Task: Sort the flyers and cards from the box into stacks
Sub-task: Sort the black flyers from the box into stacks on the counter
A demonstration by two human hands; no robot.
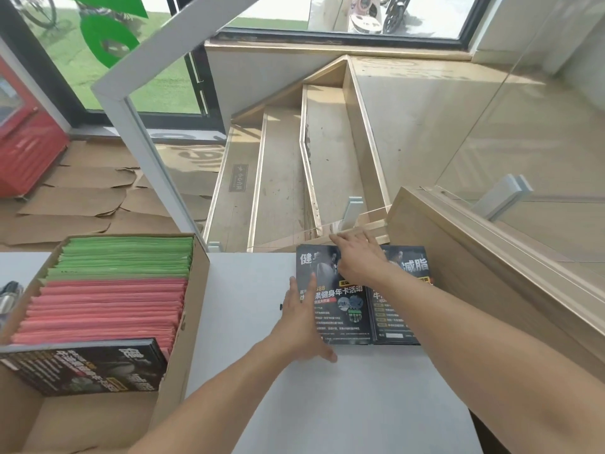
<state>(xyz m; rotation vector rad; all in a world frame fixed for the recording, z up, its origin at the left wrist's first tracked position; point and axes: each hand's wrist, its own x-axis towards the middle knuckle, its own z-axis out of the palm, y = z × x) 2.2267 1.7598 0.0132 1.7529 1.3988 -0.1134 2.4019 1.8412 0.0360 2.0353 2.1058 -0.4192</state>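
Two stacks of dark flyers are seen side by side at the far right of the white table (pixel 248 322), their long axes running away from the person. The left hand (pixel 302 317) is laid flat, fingers straight, against the near-left edge of the left flyer stack (pixel 340 306), while the right hand (pixel 355 253) is spread open over the far end, where that stack meets the right flyer stack (pixel 404 290). The cardboard box (pixel 193 322) lies well to the left, nearer the left hand, and holds green cards (pixel 127 257), pink cards (pixel 104 309) and more dark flyers (pixel 88 368). The upper middle of both stacks is hidden under the right forearm; stack heights cannot be judged, and the box's near-left corner is cut off.
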